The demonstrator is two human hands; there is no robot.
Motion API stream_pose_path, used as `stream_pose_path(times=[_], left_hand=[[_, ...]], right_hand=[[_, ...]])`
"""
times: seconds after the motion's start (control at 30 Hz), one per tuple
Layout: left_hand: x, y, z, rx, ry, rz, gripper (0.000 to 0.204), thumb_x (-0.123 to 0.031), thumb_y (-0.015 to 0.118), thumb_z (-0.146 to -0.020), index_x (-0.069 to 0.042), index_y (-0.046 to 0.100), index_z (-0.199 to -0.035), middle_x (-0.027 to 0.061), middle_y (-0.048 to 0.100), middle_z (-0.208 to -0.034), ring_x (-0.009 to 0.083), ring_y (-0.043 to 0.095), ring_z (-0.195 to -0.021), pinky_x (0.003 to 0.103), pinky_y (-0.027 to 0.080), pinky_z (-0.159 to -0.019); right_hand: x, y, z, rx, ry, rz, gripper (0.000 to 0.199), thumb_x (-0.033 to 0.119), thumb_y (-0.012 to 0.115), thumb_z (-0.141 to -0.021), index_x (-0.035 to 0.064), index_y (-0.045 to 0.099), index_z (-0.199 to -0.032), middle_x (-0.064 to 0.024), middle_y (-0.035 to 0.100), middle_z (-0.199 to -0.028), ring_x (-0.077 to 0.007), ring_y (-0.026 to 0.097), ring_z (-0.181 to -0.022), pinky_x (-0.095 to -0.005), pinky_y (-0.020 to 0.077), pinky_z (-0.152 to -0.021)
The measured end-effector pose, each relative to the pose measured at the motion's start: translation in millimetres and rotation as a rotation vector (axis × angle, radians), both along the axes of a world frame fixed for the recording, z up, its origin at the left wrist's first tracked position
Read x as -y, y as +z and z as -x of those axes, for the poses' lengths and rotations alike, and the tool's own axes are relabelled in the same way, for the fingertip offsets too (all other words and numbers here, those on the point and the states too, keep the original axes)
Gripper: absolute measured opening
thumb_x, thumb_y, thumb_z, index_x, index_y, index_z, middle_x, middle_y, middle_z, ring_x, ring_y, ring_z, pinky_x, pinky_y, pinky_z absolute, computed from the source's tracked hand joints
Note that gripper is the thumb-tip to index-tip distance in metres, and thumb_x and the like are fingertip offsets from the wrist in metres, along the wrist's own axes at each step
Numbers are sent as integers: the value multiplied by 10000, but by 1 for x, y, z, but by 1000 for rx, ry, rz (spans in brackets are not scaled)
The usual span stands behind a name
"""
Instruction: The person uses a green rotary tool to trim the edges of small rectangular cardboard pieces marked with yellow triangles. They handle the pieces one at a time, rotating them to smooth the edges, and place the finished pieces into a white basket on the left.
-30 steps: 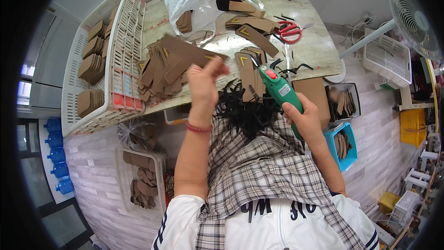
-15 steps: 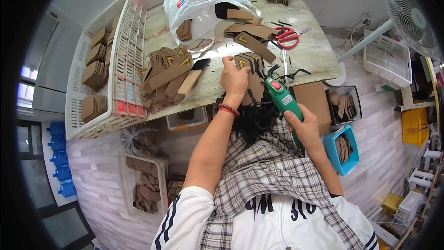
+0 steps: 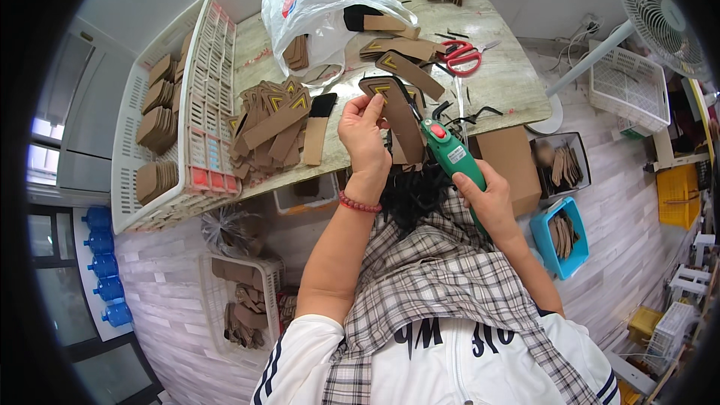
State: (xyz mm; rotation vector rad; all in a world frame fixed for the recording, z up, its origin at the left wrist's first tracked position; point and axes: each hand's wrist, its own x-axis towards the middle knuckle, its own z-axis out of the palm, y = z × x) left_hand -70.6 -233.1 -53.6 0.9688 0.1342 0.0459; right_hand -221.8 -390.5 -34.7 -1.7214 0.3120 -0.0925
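Two hands are busy at the table's near edge. My left hand (image 3: 365, 135) pinches a brown strip (image 3: 401, 116) with a yellow chevron; my right hand (image 3: 487, 199) is wrapped tight round a green hand tool (image 3: 450, 157), tip touching that strip. By my reckoning much is left: a heap of strips (image 3: 270, 124) lies at nine o'clock, more at twelve by the plastic bag (image 3: 322, 15). Red scissors (image 3: 461, 56) sit at one o'clock. The white crate (image 3: 199, 112) walls the left; the table (image 3: 495, 82) has bare room rightward.
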Motion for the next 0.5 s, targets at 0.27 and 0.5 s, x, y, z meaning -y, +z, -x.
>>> stream_pose_path(times=[0.27, 0.5], left_hand=[[13, -3, 15, -34, -62, 86, 85, -74, 642, -878, -41, 567, -900, 42, 650, -798, 103, 597, -627, 227, 473, -563], [17, -2, 22, -59, -121, 78, 81, -54, 643, -871, -43, 565, -894, 36, 650, -791, 101, 586, -624, 236, 456, -572]], right_hand=[[3, 6, 1, 19, -7, -40, 368, 288, 689, -862, -17, 610, -1052, 8, 574, -681, -41, 481, -547, -207, 402, -486], [3, 9, 2, 30, -30, -59, 354, 282, 692, -862, -11, 611, -1042, 8, 571, -683, -38, 482, -545, -203, 403, -487]])
